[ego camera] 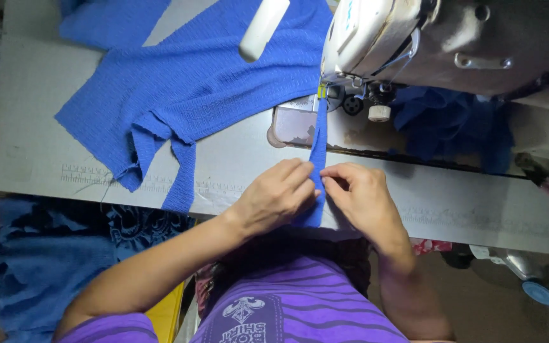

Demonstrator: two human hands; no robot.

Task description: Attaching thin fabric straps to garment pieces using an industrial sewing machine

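At the table's front edge, both hands fold a narrow blue strip (318, 149) that runs up to the sewing machine (414, 38).

Left hand (273, 197) and right hand (360, 197) meet with fingers pinched on the strip's near end. Its far end seems to sit under the presser foot, though shadow blurs this. Next, likely an even feed forward, edges kept aligned. Larger blue fabric (192, 82) lies to the left on the table (33, 127).

Sewing workshop. Big white sewing machine (414, 38) sits on long grey work table (33, 127). Ruler marks (96, 176) printed along table edge. Blue stretchy cloth (185, 82) spread on table. Thin blue strip (319, 146) runs under machine's needle. More blue cloth piled (39, 267) beside table, down low. Dim floor below.
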